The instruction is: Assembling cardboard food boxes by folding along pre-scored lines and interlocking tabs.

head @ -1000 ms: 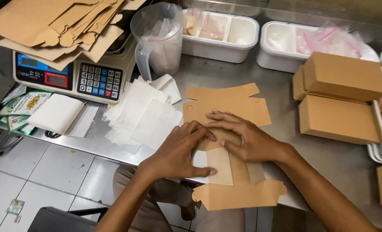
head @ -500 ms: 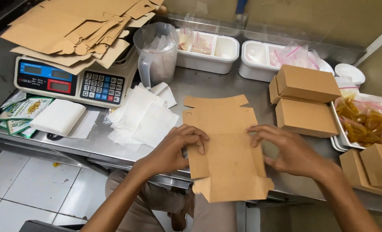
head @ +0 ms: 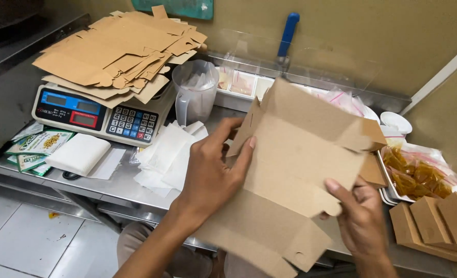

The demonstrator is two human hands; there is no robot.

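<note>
left hand (head: 210, 172) grips the left edge of a brown cardboard box blank (head: 295, 170), thumb across its face; right hand (head: 362, 221) pinches the lower right flap. blank is lifted off the steel surface (head: 120, 185), tilted, sides partly folded up, bottom flaps loose, so box looks half formed. beyond: loose white papers (head: 169, 154), scale (head: 102, 113) under a stack of flat blanks (head: 120, 49), clear jug (head: 195, 92). folded boxes (head: 439, 221) at right.
</note>
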